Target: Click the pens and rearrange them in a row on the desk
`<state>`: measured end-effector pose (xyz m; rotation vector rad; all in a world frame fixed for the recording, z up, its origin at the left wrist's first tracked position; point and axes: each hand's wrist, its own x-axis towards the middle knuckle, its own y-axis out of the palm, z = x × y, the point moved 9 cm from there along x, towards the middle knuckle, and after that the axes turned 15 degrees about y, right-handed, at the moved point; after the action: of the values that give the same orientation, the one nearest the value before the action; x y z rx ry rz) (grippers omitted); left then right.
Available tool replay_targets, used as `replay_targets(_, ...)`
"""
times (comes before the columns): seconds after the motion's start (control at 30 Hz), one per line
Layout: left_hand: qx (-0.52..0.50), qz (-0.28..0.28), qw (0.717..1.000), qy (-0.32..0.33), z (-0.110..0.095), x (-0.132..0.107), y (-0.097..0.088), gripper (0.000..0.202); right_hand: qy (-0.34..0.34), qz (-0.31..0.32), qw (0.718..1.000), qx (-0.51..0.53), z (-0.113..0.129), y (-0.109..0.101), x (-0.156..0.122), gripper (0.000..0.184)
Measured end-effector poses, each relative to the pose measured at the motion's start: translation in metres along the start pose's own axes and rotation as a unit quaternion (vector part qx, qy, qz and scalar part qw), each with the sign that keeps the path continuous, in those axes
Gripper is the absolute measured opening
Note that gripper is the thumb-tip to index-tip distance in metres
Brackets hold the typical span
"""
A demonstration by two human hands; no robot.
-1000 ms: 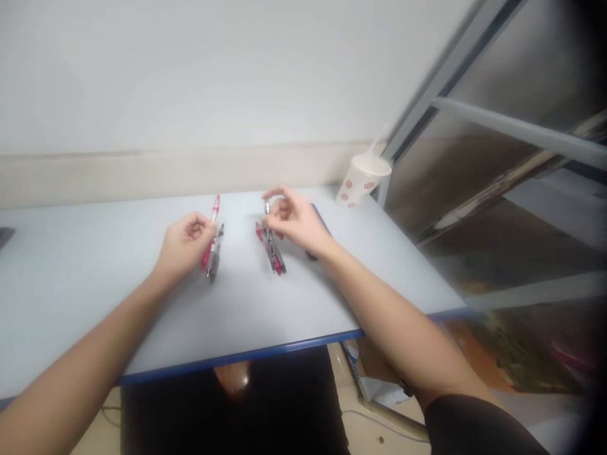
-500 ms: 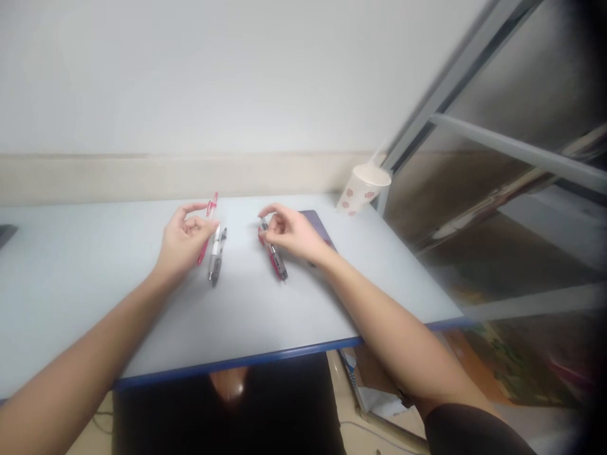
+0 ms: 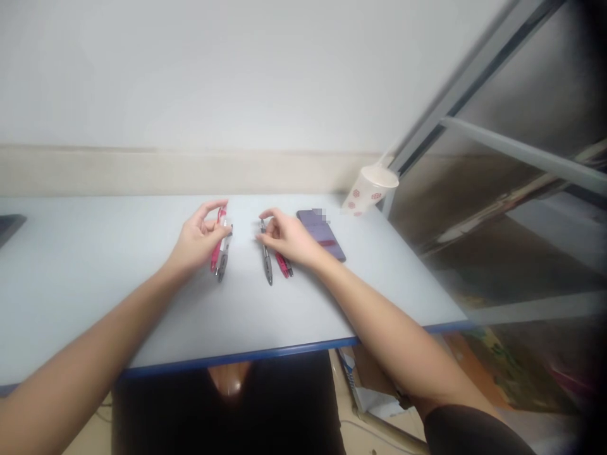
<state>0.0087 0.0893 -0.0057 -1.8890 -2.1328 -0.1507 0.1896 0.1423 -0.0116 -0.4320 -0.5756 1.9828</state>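
Observation:
My left hand [image 3: 199, 239] pinches the upper end of a red pen [image 3: 217, 245] whose tip rests on the pale grey table [image 3: 95, 265]. A grey-and-white pen [image 3: 222, 258] lies right beside it. My right hand [image 3: 287, 237] has thumb and forefinger closed on the top of a grey pen [image 3: 267, 259] lying on the table. A red pen and another dark pen [image 3: 283, 265] lie together just under that hand's palm.
A dark purple phone [image 3: 322, 234] lies flat to the right of my right hand. A paper cup [image 3: 367, 189] with red flowers leans at the back right corner by a metal window frame. A dark object [image 3: 9, 224] shows at the left edge.
The right hand moved left off the phone, and a grey pen now lies apart from the other two. The left hand lowered its red pen beside the grey-white one.

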Motion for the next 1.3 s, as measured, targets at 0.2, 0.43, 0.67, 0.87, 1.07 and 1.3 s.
replay_targets(0.2, -0.01, 0.026, 0.999, 0.017, -0.012, -0.004, 0.006, 0.061, -0.028, -0.043, 0.988, -0.145, -0.004, 0.003, 0.005, 0.026)
replay_targets(0.43, 0.0, 0.024, 0.999, 0.024, -0.011, -0.003, 0.002, 0.056, -0.03, -0.058, 0.984, -0.167, -0.008, 0.0, 0.006, 0.03)
replay_targets(0.67, 0.016, 0.006, 0.999, 0.044, -0.013, -0.001, -0.002, 0.043, -0.04, -0.077, 0.982, -0.165, -0.002, -0.006, -0.004, 0.031)
replay_targets(0.87, 0.042, -0.021, 0.998, 0.037, -0.011, -0.001, -0.007, 0.029, -0.034, -0.061, 0.981, -0.18, -0.007, -0.004, -0.002, 0.03)
replay_targets(1.07, 0.01, -0.056, 0.995, 0.076, -0.012, 0.002, -0.013, 0.061, -0.075, -0.069, 0.992, -0.077, 0.027, -0.008, -0.022, 0.032)
replay_targets(1.3, -0.022, -0.051, 0.995, 0.084, -0.016, 0.0, -0.007, 0.044, -0.069, 0.045, 0.997, 0.003, 0.039, 0.022, -0.04, 0.049)
